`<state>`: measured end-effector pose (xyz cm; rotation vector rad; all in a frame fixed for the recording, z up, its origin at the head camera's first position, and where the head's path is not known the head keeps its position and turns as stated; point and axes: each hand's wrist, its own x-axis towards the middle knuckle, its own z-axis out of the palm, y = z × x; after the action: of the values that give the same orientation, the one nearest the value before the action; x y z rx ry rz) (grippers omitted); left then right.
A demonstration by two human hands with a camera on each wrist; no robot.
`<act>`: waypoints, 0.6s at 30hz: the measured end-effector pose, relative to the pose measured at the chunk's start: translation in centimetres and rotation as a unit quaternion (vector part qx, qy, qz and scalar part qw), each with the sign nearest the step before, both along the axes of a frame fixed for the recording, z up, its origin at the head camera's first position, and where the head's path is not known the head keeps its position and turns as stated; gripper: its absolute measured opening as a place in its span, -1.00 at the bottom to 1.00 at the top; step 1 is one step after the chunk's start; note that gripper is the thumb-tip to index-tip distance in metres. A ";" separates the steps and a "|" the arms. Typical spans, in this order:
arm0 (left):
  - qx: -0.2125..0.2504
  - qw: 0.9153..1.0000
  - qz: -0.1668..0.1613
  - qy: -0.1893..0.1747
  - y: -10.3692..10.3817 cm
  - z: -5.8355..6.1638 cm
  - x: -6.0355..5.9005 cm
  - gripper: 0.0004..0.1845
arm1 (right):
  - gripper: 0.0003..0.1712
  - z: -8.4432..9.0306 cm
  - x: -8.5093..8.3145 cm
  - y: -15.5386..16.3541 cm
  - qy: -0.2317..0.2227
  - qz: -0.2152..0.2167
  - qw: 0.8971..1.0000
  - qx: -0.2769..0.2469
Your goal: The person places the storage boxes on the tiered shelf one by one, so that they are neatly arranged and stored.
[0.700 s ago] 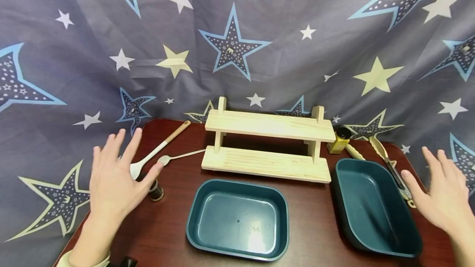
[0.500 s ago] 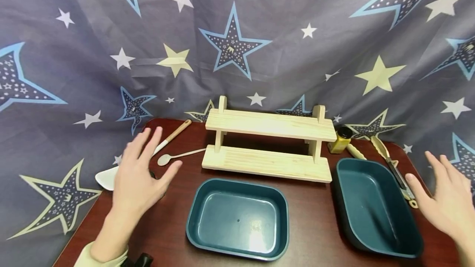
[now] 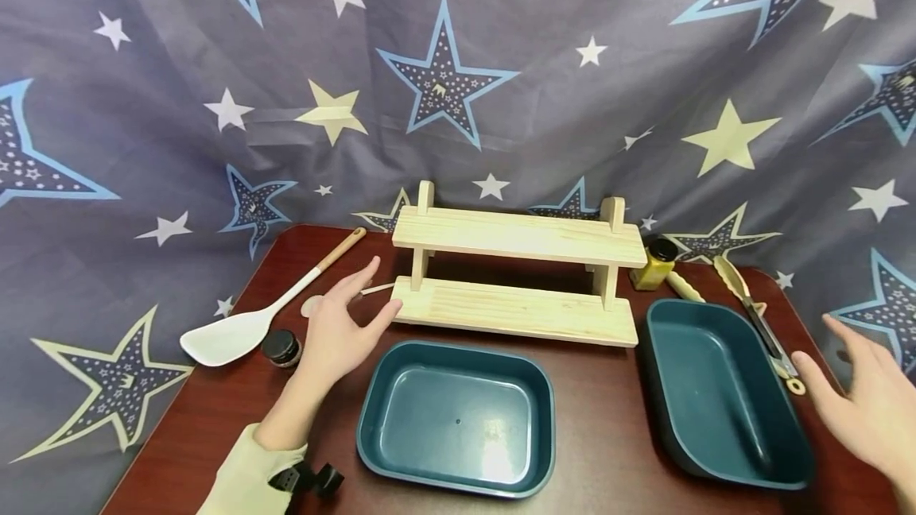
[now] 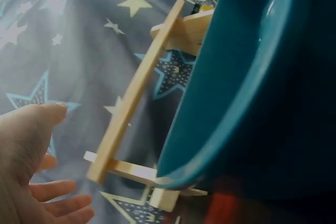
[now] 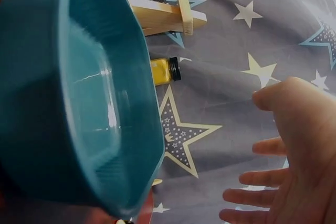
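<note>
My left hand (image 3: 342, 321) hovers open over the table, fingers straight, between the white spatula (image 3: 236, 323) and the two-tier wooden rack (image 3: 517, 276); it holds nothing. Its thumb nears the rack's lower left corner. A small white spoon (image 3: 312, 305) lies partly hidden behind it. In the left wrist view the left hand (image 4: 31, 171) is spread beside the rack (image 4: 137, 85). My right hand (image 3: 862, 404) is open at the table's right edge, empty, beside the right teal tray (image 3: 723, 396). The right wrist view shows this right hand (image 5: 294, 156) with fingers straight.
A teal tray (image 3: 458, 420) lies in front of the rack. A small dark-lidded jar (image 3: 282, 346) stands near the spatula head. A yellow jar (image 3: 654, 265) and tongs (image 3: 754, 316) lie at the back right. A star-patterned cloth hangs behind the dark red table (image 3: 608, 435).
My left hand has moved right and forward, from over the dark jar to the rack's lower left corner, uncovering the spatula and jar. The right hand has drifted slightly lower and rightward.
</note>
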<state>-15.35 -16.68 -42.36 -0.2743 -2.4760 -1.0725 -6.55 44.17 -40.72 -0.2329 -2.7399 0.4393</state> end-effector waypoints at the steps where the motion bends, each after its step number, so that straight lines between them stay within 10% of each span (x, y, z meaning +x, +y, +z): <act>1: 0.006 1.000 -0.001 -0.011 0.0 -0.3 -0.3 -0.25 | -0.20 -0.1 0.1 0.1 -0.002 -0.001 1.000 0.001; 9: 0.065 0.994 -0.023 -0.088 0.3 -2.6 -2.0 -0.28 | -0.22 -2.3 1.1 0.1 -0.043 -0.013 0.999 -0.019; 18: 0.083 0.980 -0.013 -0.182 -0.1 -4.2 -2.8 -0.26 | -0.20 -4.6 2.3 -0.6 -0.160 -0.142 0.974 -0.075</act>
<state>-18.18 -16.76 -46.60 -0.0615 -2.6784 -1.4414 -4.20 43.60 -45.32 -0.7857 -2.9160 0.5706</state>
